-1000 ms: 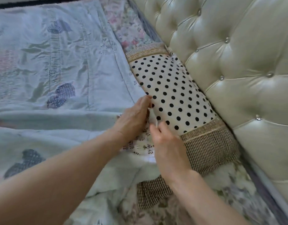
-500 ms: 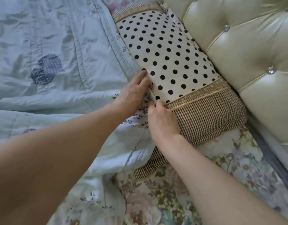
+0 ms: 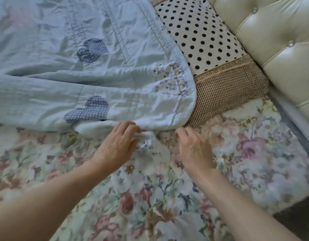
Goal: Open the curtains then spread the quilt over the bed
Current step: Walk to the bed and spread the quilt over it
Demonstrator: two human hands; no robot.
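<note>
The pale blue quilt [image 3: 98, 75] with dotted blue patches lies folded in layers across the upper left of the bed. Its rounded corner overlaps the pillow. A white underside corner with small flower print [image 3: 150, 146] sticks out from beneath the folded edge. My left hand [image 3: 119, 145] pinches this lower layer at the fold, thumb under and fingers on top. My right hand [image 3: 193, 150] rests just right of that corner on the sheet, fingers loosely bent, holding nothing that I can see.
A polka-dot pillow with a brown checked end [image 3: 199, 37] lies against the tufted cream headboard [image 3: 280, 40] at the upper right. The floral bed sheet [image 3: 246, 153] is bare in the foreground and right. The bed's edge and dark floor [image 3: 299, 216] show at the lower right.
Both hands left the quilt's corner by the pillow and came down to the lower folded edge. The corner now lies flat over the pillow's side. The view pulled back.
</note>
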